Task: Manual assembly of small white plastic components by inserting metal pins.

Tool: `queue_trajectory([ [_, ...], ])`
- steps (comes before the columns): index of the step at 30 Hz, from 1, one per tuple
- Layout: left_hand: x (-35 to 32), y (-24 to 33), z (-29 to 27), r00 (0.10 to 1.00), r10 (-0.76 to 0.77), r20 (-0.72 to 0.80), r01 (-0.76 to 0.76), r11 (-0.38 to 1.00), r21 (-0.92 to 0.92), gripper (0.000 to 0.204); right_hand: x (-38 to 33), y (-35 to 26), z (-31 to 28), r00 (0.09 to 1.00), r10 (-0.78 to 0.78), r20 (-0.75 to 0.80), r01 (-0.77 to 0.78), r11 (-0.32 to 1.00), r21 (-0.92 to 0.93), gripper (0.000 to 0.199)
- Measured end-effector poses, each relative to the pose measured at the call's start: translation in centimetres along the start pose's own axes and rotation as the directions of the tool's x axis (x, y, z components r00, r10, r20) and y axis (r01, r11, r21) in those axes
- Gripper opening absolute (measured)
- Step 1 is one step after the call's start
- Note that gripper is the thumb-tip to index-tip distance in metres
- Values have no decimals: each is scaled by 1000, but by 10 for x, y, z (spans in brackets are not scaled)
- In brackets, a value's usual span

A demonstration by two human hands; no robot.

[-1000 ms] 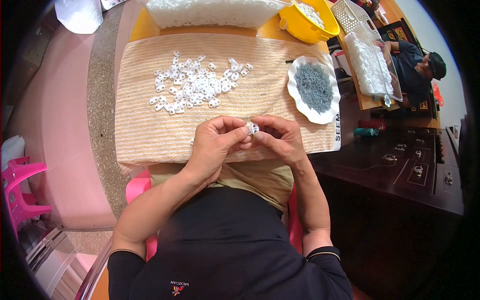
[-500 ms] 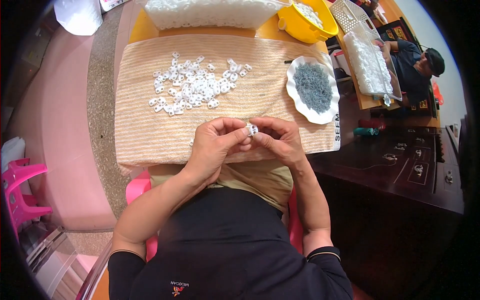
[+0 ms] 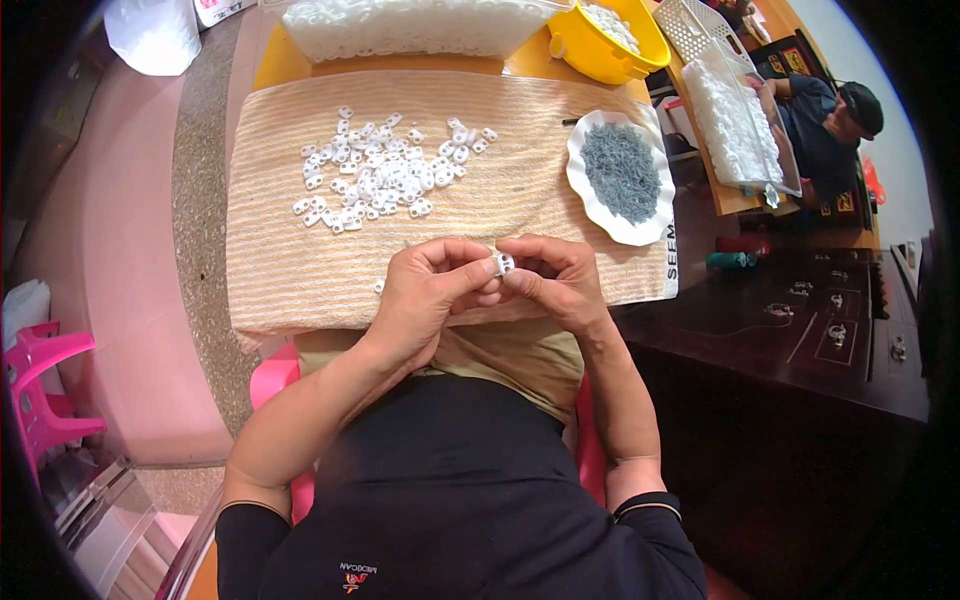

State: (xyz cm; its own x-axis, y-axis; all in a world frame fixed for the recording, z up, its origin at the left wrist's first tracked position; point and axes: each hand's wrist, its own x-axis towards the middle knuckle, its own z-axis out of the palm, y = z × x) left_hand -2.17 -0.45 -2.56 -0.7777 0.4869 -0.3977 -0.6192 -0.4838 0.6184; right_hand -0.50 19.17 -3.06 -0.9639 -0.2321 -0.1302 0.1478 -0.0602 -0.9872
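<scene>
Close to the towel's near edge, my two hands meet around one small white plastic piece with holes [image 3: 504, 264]. My left hand [image 3: 424, 290] pinches its left side between thumb and fingers. The thumb and forefinger of my right hand [image 3: 562, 284] close on its right side; part of the piece is hidden by the fingertips. Beyond my hands lies a loose pile of similar white two-holed pieces [image 3: 385, 180]. To the right, a white wavy-rimmed plate [image 3: 577, 188] holds a heap of small thin grey parts [image 3: 622, 172], too fine to make out singly.
A striped towel [image 3: 290, 265] covers the tabletop. At the back stand a clear bin of white pieces [image 3: 410, 30] and a yellow basin [image 3: 565, 50]. A person [image 3: 835, 130] sits at the far right beside another filled clear bin [image 3: 735, 125]. Dark wooden furniture [image 3: 760, 350] flanks my right.
The whole view has shifted slightly. My fingers keep their pinch on the white piece, which looks slightly turned between them. The pile and the plate look the same.
</scene>
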Motion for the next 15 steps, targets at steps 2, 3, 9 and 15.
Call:
queue_trajectory([
  [2,0,0,0,1000,-3,2,3,1000,-9,11,0,0,0,1000,3,-2,-3,1000,8,29],
  [3,0,0,-1,1000,-3,3,3,1000,-9,11,-1,-2,1,1000,5,-3,-5,1000,18,29],
  [9,0,1,-1,1000,-17,24,18,1000,-13,11,-2,-2,0,1000,-24,18,24,999,28,30],
  [15,-1,3,1,999,-37,14,38,999,-19,13,-2,-6,3,997,-68,25,64,989,130,30],
])
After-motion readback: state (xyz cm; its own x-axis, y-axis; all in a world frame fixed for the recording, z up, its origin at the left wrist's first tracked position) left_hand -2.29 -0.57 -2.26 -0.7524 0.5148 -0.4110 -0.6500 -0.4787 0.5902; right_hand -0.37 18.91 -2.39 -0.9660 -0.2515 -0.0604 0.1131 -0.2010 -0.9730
